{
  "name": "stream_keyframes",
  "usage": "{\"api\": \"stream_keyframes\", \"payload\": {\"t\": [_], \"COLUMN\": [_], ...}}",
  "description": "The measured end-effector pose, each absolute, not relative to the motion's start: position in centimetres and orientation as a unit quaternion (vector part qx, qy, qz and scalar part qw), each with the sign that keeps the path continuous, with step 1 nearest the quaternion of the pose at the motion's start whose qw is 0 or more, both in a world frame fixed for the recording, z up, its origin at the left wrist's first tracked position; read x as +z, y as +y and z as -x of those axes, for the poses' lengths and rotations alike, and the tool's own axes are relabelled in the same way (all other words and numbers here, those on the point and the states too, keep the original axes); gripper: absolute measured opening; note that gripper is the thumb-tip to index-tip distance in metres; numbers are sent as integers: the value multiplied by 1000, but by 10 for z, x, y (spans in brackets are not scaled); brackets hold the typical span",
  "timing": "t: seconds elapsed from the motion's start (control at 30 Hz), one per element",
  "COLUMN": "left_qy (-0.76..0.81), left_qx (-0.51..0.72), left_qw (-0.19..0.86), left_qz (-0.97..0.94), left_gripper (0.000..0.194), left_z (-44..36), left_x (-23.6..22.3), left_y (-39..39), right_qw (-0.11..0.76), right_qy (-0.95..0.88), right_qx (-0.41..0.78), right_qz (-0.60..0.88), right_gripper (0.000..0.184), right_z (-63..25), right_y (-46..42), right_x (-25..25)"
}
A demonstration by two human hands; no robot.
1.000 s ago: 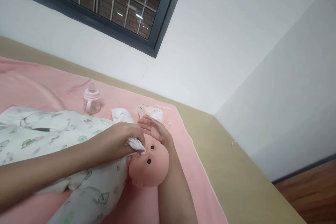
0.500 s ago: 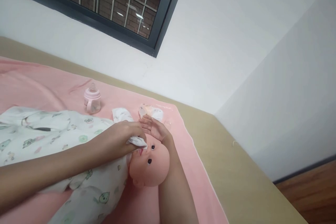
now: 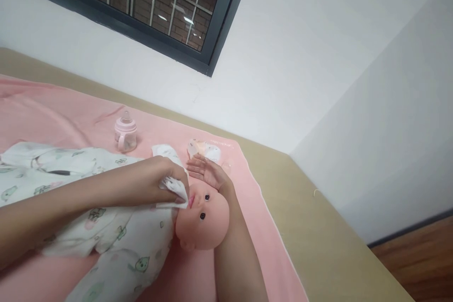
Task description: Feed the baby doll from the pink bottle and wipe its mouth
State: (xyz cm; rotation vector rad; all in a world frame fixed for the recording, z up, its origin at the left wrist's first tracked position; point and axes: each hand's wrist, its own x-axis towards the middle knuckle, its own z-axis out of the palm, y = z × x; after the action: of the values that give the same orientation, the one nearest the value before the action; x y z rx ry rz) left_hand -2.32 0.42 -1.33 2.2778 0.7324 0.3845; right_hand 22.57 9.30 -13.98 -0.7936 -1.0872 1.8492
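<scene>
A baby doll (image 3: 207, 224) in a white romper (image 3: 141, 245) with green prints lies on its back, its head toward the right. My left hand (image 3: 166, 179) reaches in from the left edge and pinches a crumpled white tissue (image 3: 175, 189). The tissue is at the doll's chin, just beside its mouth. My right arm passes behind the doll's head, which rests against the forearm. Beyond the head, my right hand (image 3: 208, 172) lies palm up with its fingers stretched out, holding nothing.
A pink baby bottle (image 3: 125, 133) with a handle stands on the pink blanket (image 3: 78, 113). Small white and peach items (image 3: 208, 150) lie behind my right hand, partly hidden. The wooden surface (image 3: 293, 198) borders a white wall (image 3: 283, 56) with a barred window (image 3: 159, 4).
My left hand has drawn the tissue away from the doll's nose and mouth, leftward to the chin. More of the mouth shows. The right hand stays in place.
</scene>
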Motion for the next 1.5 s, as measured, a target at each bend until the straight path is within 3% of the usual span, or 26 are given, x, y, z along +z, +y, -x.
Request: {"api": "stream_keyframes", "payload": {"t": [0.37,1.5], "left_qy": [311,303], "left_qx": [138,193], "left_qw": [258,188], "left_qz": [-904,-914], "left_gripper": [18,27], "left_z": [10,9], "left_x": [-16,-25], "left_y": [-5,3], "right_qw": [418,420], "right_qy": [-431,-412], "right_qx": [743,743], "right_qz": [296,319], "right_gripper": [34,38], "right_z": [-226,-225], "right_y": [93,94], "right_x": [-144,-144]}}
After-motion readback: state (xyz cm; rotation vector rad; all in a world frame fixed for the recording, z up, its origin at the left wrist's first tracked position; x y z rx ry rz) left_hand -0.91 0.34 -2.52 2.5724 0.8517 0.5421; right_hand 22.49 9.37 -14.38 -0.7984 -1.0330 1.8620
